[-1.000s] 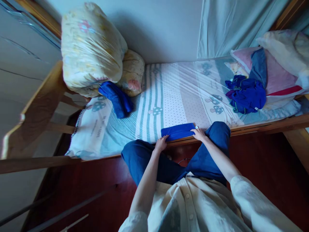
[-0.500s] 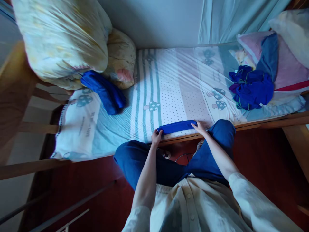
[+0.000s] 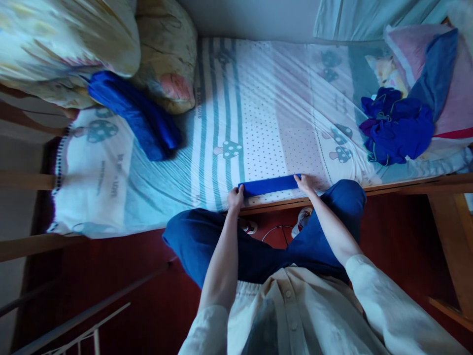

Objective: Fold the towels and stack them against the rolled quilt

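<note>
Folded blue cloth [image 3: 269, 186] at bed [image 3: 258, 98] edge, pinched at each end by left hand [image 3: 235, 198] and right hand [image 3: 305, 183]; likely to slide floorward or unfold if either grip slackens.

Wooden-framed bed [image 3: 406, 187], patterned sheet [image 3: 266, 108], folded blue cloth [image 3: 268, 185], pillows [image 3: 166, 54]
</note>
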A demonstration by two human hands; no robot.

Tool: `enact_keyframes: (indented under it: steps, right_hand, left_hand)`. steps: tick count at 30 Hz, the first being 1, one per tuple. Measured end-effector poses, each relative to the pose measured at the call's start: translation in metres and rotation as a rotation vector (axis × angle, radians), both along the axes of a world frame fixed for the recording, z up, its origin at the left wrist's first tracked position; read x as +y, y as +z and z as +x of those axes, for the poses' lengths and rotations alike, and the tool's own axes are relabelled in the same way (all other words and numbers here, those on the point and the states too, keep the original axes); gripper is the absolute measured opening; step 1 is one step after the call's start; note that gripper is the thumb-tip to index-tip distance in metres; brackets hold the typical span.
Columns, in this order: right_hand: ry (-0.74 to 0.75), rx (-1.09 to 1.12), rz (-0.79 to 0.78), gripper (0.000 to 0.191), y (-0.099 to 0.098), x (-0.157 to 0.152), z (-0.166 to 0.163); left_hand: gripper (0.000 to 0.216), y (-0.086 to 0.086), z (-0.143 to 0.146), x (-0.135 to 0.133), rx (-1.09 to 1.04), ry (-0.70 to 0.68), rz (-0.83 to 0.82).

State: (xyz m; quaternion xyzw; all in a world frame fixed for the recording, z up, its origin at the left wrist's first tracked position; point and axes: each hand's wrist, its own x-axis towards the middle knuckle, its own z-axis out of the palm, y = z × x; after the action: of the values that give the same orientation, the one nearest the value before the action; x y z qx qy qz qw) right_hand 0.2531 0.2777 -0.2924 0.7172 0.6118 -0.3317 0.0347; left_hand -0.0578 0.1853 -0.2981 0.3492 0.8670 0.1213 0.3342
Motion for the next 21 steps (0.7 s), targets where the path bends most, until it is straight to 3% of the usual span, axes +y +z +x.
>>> enact_keyframes:
  steps: [21]
  right_hand:
    - [0.034, -0.008, -0.007, 0.062, 0.0053, 0.007, -0.0025]
  left_hand:
    - [0.04, 0.0063, -0.001, 0.0013, -0.025, 0.008, -0.016]
